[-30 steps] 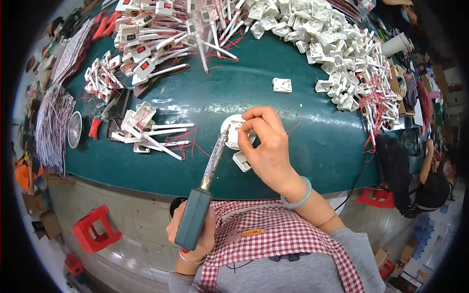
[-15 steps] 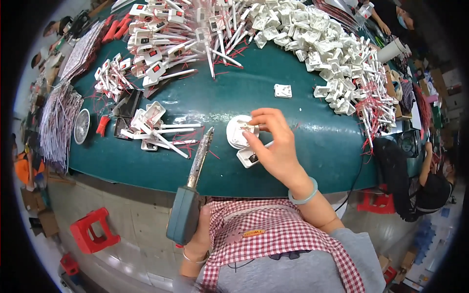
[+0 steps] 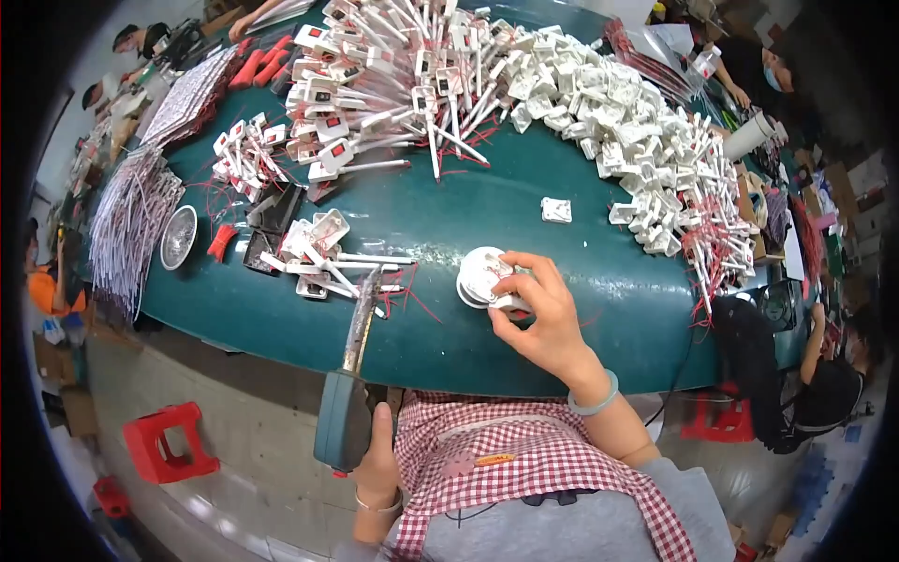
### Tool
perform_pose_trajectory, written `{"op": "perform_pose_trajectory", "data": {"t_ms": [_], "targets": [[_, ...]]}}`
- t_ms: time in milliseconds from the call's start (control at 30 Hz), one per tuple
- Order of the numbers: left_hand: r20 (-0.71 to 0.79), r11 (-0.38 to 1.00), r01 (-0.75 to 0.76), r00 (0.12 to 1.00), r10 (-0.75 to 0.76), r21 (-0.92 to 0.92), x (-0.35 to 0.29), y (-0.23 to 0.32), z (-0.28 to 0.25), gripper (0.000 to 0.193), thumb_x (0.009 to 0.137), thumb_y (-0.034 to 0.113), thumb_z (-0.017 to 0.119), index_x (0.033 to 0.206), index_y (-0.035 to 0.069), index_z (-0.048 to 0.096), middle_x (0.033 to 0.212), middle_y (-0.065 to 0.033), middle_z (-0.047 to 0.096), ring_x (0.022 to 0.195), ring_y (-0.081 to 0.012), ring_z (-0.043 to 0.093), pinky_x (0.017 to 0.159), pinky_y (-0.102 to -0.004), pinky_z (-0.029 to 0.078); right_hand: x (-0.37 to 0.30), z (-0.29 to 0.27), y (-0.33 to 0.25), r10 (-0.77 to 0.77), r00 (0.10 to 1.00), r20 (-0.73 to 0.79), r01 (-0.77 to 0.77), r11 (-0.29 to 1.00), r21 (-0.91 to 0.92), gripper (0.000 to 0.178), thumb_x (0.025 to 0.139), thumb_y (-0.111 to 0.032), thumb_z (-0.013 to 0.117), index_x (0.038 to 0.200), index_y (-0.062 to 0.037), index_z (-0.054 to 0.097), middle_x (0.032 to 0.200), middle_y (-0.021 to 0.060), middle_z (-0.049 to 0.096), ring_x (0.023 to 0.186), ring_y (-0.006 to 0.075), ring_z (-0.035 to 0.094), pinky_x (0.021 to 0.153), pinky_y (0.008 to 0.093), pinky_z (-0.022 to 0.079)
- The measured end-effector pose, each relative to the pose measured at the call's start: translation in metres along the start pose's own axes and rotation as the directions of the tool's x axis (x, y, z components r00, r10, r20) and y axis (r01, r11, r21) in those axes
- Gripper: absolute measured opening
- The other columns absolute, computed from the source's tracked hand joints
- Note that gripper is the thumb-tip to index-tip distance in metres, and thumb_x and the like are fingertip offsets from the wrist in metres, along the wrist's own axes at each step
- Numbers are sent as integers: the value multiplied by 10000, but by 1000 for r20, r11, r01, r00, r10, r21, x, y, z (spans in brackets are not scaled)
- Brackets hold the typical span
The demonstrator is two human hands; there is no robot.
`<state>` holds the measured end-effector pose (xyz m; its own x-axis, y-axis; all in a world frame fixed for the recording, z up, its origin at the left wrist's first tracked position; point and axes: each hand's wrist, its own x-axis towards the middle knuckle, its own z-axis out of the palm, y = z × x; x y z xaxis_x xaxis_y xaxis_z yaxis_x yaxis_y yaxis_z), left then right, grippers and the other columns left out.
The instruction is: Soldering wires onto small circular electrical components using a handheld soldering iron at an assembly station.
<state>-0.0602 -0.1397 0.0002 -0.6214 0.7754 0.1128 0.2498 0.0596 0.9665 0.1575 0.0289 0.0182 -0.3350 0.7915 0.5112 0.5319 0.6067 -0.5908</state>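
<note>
My left hand (image 3: 378,461) is closed round the handle of a gun-shaped tool (image 3: 344,421), its exact kind unclear. It has a dark teal body and a long, stained metal barrel pointing away from me. My right hand (image 3: 546,318) pinches a small white plastic housing (image 3: 511,303), which has a dark red spot and is partly covered by my fingers. Right beside it, a white plastic piece (image 3: 481,275) lies on a round white stand (image 3: 468,298). Near the tool's tip is a small heap of white switch housings (image 3: 323,229) with white tubes and red wires.
On the green table (image 3: 449,361) lies a lone white plate (image 3: 556,210). Big piles of wired switch housings (image 3: 361,103) and white shells (image 3: 599,103) spread across the far side. A metal bowl (image 3: 178,238) and bundled tubes (image 3: 131,225) are at left. A red stool (image 3: 169,450) stands on the floor.
My right hand now pinches the small housing that lay beside the round stand. The tool in my left hand has tipped leftward, nearer the small heap. The whole view has shifted slightly.
</note>
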Motion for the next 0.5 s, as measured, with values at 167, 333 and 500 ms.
{"op": "perform_pose_trajectory", "data": {"t_ms": [167,333,500], "targets": [[-82,998,0,997,-5,-58,4,-1,-1,310,862,4,690,1156,-44,605,1012,-71,646,640,-99,498,552,-253,404,9,6,-20,68,998,15,-67,995,-70,516,669,-99,806,1123,-51,566,1137,146,576,1003,345,560,862,426,463],[-67,993,-117,991,115,-12,8,3,1,322,825,-12,724,1132,-35,629,1034,-75,653,751,-113,599,641,-244,485,10,9,-28,133,991,-1,-131,977,-168,514,689,-110,775,1150,-49,554,1128,157,554,1029,354,531,867,439,447],[-51,980,164,984,-170,-117,9,12,-4,310,806,13,749,1091,-48,642,1016,-89,670,873,-181,620,753,-306,508,21,18,-34,168,986,17,-157,949,-273,558,712,-117,763,1230,-22,579,1061,140,527,997,325,515,774,415,506]]}}
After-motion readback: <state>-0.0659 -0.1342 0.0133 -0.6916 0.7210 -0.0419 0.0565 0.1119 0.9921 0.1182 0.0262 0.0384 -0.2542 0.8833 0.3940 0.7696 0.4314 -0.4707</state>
